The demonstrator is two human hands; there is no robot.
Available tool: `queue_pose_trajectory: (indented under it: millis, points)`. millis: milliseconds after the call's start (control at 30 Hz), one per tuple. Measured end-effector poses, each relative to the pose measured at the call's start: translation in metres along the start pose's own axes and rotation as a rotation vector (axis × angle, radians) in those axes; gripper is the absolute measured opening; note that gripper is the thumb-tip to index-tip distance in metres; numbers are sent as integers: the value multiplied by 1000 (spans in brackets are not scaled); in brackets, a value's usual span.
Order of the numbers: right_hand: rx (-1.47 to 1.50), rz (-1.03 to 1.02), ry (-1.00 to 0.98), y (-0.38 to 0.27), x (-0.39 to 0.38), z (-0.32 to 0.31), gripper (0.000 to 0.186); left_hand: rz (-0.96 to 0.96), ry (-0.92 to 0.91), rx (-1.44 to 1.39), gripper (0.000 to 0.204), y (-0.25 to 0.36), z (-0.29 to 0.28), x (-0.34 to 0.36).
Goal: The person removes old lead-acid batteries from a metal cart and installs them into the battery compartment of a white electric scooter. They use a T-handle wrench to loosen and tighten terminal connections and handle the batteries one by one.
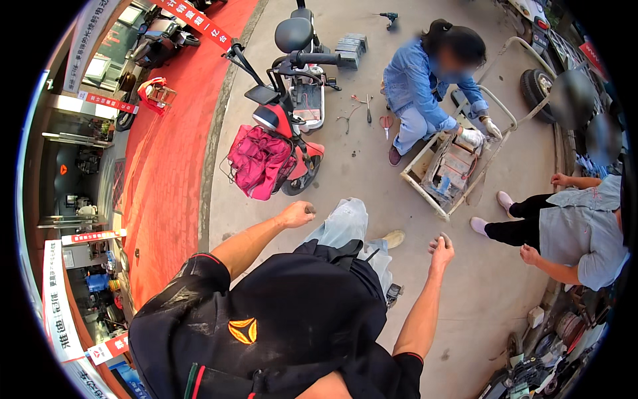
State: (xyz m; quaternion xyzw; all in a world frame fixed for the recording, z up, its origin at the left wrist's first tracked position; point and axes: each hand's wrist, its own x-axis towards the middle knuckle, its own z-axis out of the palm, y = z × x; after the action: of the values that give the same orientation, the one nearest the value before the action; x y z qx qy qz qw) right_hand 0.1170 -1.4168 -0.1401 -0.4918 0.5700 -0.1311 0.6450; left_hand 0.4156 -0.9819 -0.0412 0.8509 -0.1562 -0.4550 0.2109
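My left hand [297, 214] hangs in the air over the paving, its fingers loosely curled in and dark at the tips. Nothing shows in it. Nearest to it is the front of a red and black electric scooter [276, 113], with a bright pink bag [256, 159] on it. Out to the right, my right hand [441, 249] is raised with its fingers bent inward and no object visible in them. Beyond that hand lies a worn metal vehicle frame [444, 214] with box-shaped batteries [458, 163] inside.
A crouching person in denim [413, 73] works with gloved hands on the frame. Another person [565, 229] stands at the right. Scissors [386, 125], a screwdriver [369, 110], a drill [389, 18] and stacked grey blocks [351, 50] lie on the ground. Parts [551, 352] are heaped lower right.
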Motion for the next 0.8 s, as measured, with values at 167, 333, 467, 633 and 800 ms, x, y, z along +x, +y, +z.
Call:
queue_pose_trajectory:
  millis: [167, 333, 467, 633, 800]
  points:
    - [8, 12, -5, -75, 71, -30, 35, -115, 63, -61, 38, -15, 41, 1]
    - [-75, 55, -2, -103, 117, -32, 37, -316, -6, -110, 36, -27, 70, 15]
    - [-174, 67, -51, -124, 133, -17, 38, -462, -164, -90, 31, -44, 90, 56]
    - [-283, 20, -51, -165, 156, -23, 38, -138, -55, -158, 37, 65, 60, 179]
    - [-356, 53, -91, -187, 192, -21, 37, 105, 143, -378, 40, 199, -4, 245]
